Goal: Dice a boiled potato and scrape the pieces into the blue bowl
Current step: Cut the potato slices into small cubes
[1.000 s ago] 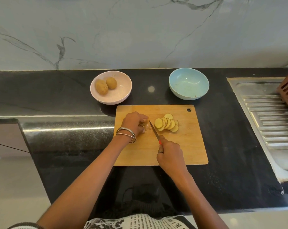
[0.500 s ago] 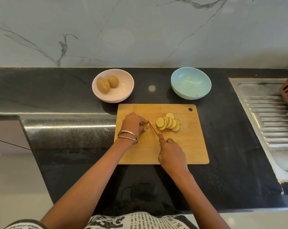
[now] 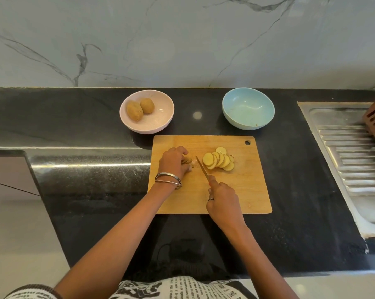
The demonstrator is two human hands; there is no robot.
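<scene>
Slicing stage, centre of frame: the left hand curls its fingers over the small remaining potato end to pin it on the board, knuckles forward, presumably to keep fingertips clear of the edge. The right hand has its fingers wrapped round the knife, blade angled just right of the stub, with the cut slices fanned beyond it so the blade has room. The blue bowl waits on the table above the board at upper right, holding no pieces yet and close by for scraping; dicing appears not yet begun.
</scene>
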